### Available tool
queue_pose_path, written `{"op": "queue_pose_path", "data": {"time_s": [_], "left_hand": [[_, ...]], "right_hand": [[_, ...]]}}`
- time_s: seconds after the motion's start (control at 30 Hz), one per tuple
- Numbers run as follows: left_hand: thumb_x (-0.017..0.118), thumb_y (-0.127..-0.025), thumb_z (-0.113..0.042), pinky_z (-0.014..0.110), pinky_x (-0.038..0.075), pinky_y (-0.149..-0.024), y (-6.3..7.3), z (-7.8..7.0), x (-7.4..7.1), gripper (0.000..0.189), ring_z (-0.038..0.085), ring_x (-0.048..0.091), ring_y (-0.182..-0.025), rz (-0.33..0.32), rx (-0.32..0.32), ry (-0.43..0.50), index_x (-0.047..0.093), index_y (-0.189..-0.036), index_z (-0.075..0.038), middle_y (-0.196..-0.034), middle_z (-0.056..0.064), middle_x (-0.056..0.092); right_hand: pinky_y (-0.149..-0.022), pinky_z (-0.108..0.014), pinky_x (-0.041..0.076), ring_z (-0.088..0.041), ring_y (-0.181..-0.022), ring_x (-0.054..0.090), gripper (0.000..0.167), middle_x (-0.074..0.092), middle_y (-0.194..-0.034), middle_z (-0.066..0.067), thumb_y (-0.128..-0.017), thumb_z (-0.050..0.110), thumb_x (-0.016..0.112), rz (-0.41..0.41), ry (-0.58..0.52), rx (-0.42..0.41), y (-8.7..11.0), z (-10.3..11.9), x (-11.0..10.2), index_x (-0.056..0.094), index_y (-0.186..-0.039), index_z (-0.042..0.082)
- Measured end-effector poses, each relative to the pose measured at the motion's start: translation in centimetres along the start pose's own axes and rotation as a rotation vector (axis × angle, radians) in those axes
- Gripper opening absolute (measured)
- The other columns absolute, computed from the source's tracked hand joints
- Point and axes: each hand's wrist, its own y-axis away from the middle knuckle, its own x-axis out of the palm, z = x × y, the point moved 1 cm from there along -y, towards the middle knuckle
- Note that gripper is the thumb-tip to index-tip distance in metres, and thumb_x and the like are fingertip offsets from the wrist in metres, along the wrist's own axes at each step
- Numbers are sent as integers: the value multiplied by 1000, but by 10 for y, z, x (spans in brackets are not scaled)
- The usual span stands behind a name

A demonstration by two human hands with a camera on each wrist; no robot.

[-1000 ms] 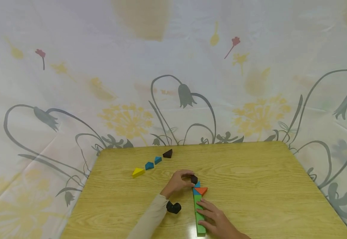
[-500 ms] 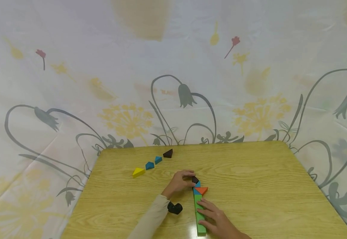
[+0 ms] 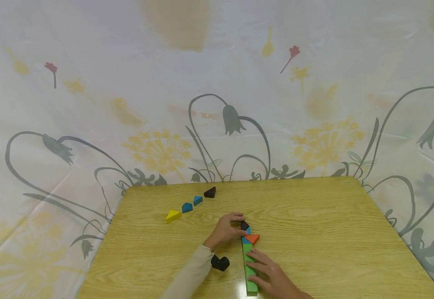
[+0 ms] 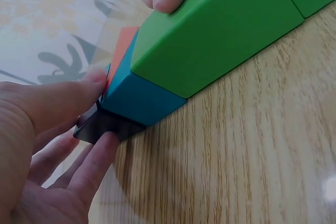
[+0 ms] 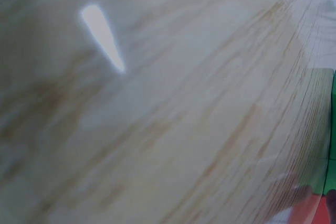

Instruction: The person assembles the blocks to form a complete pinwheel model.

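A row of blocks lies on the table, its near part made of green blocks. Beyond them come blue triangular blocks and an orange triangle that juts out to the right. At the far end sits a black block, which my left hand grips between thumb and fingers. The left wrist view has this black block against a blue block, with the thumb reaching over the top. My right hand rests its extended fingers on the green blocks.
Left of the row, beside the left sleeve, lies a black curved piece. Farther back, a yellow triangle, two blue blocks and a black block form a diagonal line. A patterned curtain stands behind the table.
My left hand has shifted slightly right, and the black block in it has turned and come in line with the row's end. The right hand stays in place.
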Motion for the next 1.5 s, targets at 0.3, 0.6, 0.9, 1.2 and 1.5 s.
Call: {"op": "queue_pose_path", "data": {"time_s": [0.3, 0.6, 0.9, 1.2, 1.5], "left_hand": [[77, -80, -12, 47, 38, -102, 1, -2, 2, 49, 33, 42, -128, 7, 10, 11, 60, -123, 4, -135, 17, 50], [77, -80, -10, 47, 41, -100, 3, -5, 3, 48, 35, 44, -125, -7, 6, -14, 61, -122, 4, -133, 18, 52], [75, -82, -15, 45, 43, -98, 2, -3, 8, 41, 33, 48, -121, -60, -17, -22, 65, -118, 1, -129, 15, 55], [76, -81, -12, 44, 47, -93, 2, -4, 8, 37, 34, 51, -117, -100, -21, -39, 67, -114, 1, -125, 15, 56], [76, -81, -11, 41, 49, -90, 3, -5, 9, 36, 32, 54, -111, -109, -21, -50, 67, -114, 0, -119, 13, 59]], "right_hand": [[-95, -30, 46, -34, -123, 47, 35, 55, -129, -15, -85, 18, 71, -3, 18, -13, 0, -1, 1, 67, -117, 5], [-94, -29, 47, -33, -123, 46, 36, 54, -130, -16, -85, 16, 70, 1, -17, -24, -1, -1, 0, 66, -119, 4], [-95, -27, 46, -29, -126, 45, 38, 53, -132, -15, -83, 14, 72, -19, -21, -44, 1, -6, 3, 65, -120, 4], [-96, -26, 45, -32, -126, 45, 38, 54, -131, -16, -83, 13, 72, -21, -22, -69, 2, -9, 5, 65, -120, 3], [-96, -26, 45, -34, -124, 46, 38, 55, -130, -16, -83, 12, 73, -28, -23, -55, 1, -6, 4, 66, -118, 3]]}}
